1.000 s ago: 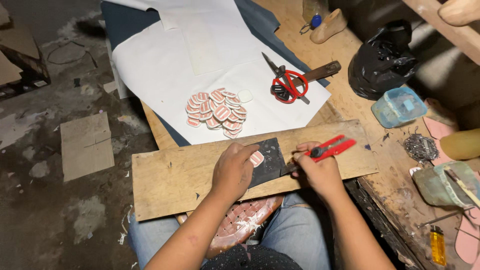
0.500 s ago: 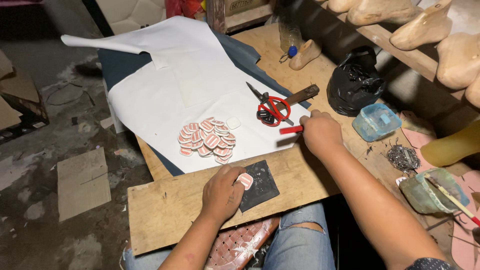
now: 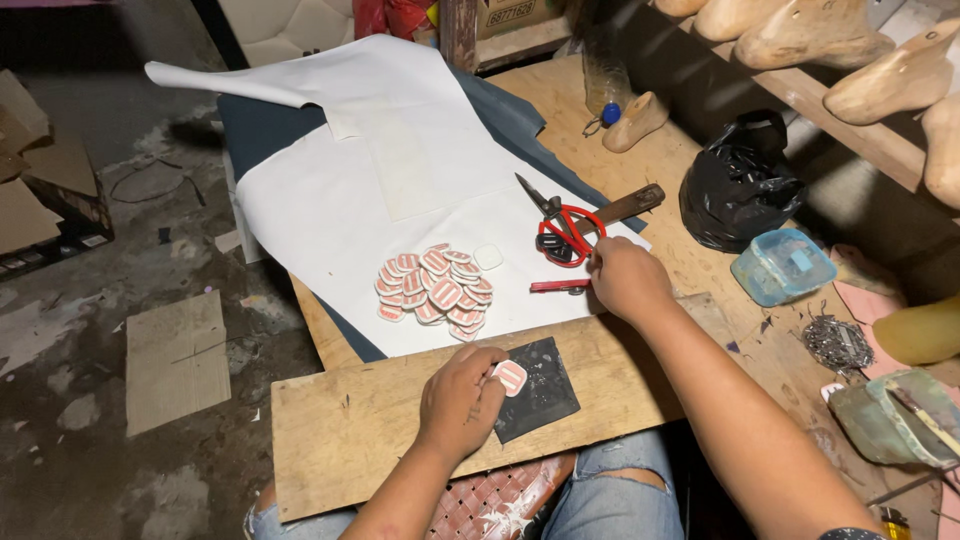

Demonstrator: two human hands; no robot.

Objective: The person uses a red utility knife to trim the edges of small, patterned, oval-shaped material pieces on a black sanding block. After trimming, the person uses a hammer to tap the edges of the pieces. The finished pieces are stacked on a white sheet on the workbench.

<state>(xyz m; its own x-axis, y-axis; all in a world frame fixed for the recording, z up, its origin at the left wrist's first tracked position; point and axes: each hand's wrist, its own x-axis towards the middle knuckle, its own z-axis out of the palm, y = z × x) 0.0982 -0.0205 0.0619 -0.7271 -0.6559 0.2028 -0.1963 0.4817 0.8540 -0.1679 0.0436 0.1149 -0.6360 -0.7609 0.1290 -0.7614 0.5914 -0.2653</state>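
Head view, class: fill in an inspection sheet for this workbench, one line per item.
Surface: wooden board across the person's lap, in front of a wooden bench partly covered by a white sheet.
Job's things: small pink-striped piece on a dark cutting pad; pile of like pieces on the sheet.
Clutter: red-handled scissors, black bag, blue tub, wooden shoe lasts.
Hands: left hand holds the piece on the pad; right hand at a red knife.
Cables: nothing seen.
Surroundings: dusty floor with cardboard.
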